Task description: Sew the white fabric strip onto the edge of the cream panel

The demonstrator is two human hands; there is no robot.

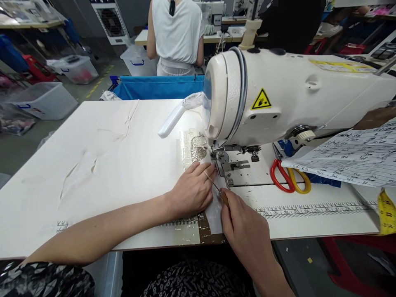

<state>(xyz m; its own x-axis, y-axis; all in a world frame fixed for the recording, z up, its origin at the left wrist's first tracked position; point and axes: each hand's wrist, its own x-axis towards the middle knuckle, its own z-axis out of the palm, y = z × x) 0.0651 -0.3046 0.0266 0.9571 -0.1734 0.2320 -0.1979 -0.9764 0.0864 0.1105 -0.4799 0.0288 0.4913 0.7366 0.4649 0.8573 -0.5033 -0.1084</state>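
A white sewing machine (287, 90) stands over the white table (123, 165). My left hand (194, 189) lies flat, palm down, just left of the presser foot (221, 161), pressing on pale fabric (215, 216). My right hand (244, 222) is closed around the wooden handle of a thin metal awl (223, 197). The awl's shaft points up and left, its tip near the fingers of my left hand. The fabric runs from the needle area toward the table's front edge, between both hands and partly under them.
Scissors with red and yellow handles (291, 179) lie right of the needle area. A written paper sheet (349, 154) and a yellow measuring tape (386, 212) are at the right. Behind the table are a blue cloth bin (161, 86) and a person in white (177, 33).
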